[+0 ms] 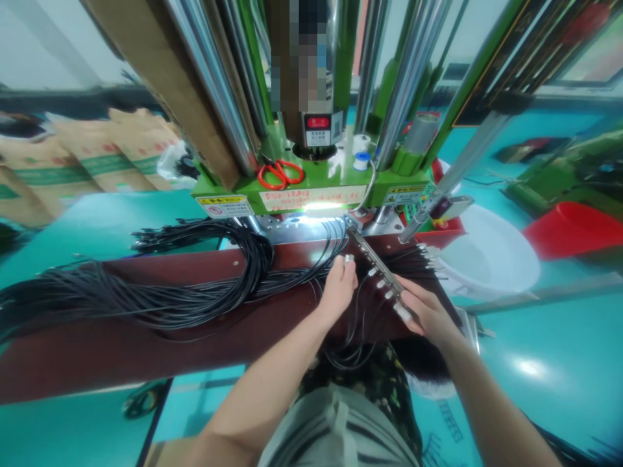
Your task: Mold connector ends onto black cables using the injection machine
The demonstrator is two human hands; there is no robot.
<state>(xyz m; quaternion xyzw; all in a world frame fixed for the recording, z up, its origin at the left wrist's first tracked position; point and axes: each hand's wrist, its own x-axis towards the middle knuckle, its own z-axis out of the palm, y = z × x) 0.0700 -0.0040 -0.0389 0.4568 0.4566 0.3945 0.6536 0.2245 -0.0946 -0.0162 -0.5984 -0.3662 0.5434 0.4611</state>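
Note:
My right hand (pixel 426 310) grips the near end of a long metal bar (pixel 374 257), which slants up and left to the lit machine bed. Several small pale connectors stick out along the bar's lower side, with thin black cables hanging below. To its left, my left hand (pixel 339 283) is closed in a pinch around a small silvery connector (pixel 349 258), a little apart from the bar. Beneath and left of that hand runs a thick bundle of black cables (pixel 195 301), lying across the dark red-brown bench (pixel 272 327).
A green machine (pixel 292 194) with upright metal columns stands ahead. Red-handled scissors (pixel 281 174) and a blue-and-white spool (pixel 361 161) lie on its ledge. At right are a white basin (pixel 491 253) and a red bucket (pixel 574 230); paper sacks (pixel 92 155) stand far left.

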